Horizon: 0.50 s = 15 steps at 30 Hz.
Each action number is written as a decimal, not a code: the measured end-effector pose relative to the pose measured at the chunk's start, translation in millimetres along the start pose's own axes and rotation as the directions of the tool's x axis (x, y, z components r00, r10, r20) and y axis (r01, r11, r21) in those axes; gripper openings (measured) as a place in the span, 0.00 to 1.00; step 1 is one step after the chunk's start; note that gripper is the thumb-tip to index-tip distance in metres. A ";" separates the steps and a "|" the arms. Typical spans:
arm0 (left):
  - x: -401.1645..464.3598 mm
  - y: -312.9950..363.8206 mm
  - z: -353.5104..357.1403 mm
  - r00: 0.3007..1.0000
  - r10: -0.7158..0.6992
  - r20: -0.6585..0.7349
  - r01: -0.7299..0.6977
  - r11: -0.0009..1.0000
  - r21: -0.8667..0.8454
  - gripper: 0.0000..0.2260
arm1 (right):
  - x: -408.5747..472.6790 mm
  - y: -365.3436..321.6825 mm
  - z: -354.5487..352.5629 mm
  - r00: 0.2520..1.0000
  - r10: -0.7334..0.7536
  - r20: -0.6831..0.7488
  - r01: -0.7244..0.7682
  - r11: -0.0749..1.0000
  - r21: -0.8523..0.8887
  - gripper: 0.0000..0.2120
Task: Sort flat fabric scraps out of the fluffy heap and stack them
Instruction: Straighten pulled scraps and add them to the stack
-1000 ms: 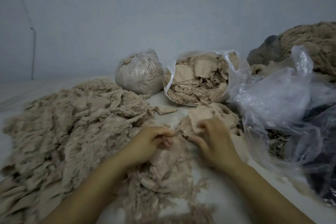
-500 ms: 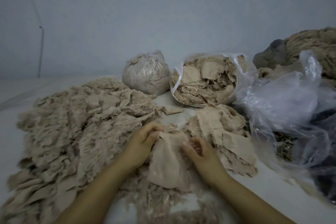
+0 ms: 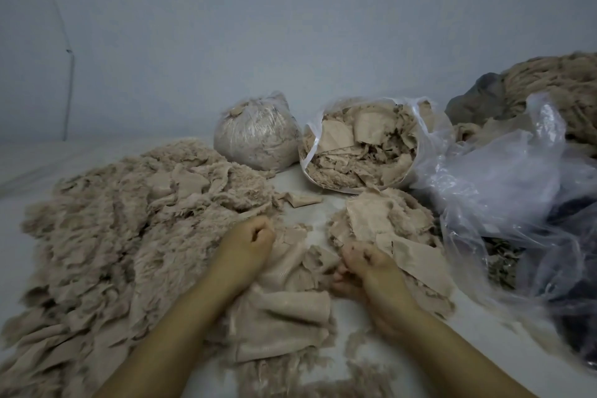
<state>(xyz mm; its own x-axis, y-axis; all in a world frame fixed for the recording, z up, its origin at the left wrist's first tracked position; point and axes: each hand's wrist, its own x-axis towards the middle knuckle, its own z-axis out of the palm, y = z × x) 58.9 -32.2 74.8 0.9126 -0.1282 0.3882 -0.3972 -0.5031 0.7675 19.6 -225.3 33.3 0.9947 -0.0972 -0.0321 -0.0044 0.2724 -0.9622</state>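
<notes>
Since half a second ago both hands have pulled apart and dropped lower, and the flat fabric scrap (image 3: 284, 307) that hung between them now lies spread across the loose pieces in front of the person. Left hand (image 3: 250, 241) sits curled at the scrap's upper left edge, beside the fluffy heap (image 3: 122, 229); whether it pinches cloth I cannot tell. Right hand (image 3: 361, 265) is curled at the right edge, apparently nipping the fabric, next to the stack of flat scraps (image 3: 384, 223). To do this step well, I judge the scrap should be tugged smooth from both edges so no fluff clings underneath, then lifted clear and laid flat on the stack, edges roughly matched so the pile does not slump toward the loose plastic bag (image 3: 504, 187). Behind stand an open bag of scraps (image 3: 365, 152) and a tied bag (image 3: 258, 136). No brand, label or writing is readable anywhere
</notes>
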 end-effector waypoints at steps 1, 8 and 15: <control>1.1 1.2 2.2 0.998 0.026 -0.055 -0.022 0.996 0.082 0.12 | -1.9 2.8 1.4 0.999 0.015 0.047 -0.011 0.997 -0.082 0.15; -11.5 7.3 15.6 0.674 -0.005 0.739 -0.283 0.922 0.264 0.19 | -4.8 13.5 -3.9 0.982 0.038 0.186 0.058 0.873 -0.484 0.16; -2.1 -0.7 17.3 0.974 -0.023 0.224 0.038 0.997 -0.062 0.12 | -10.1 11.6 2.9 0.983 0.025 0.181 0.044 0.928 -0.370 0.20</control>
<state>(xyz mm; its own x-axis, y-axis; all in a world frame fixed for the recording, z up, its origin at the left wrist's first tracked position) 58.9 -46.4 64.6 0.9199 -0.3047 0.2467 -0.3679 -0.4536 0.8117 9.8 -218.4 23.3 0.9964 0.0845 -0.0068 0.0023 -0.1061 -0.9944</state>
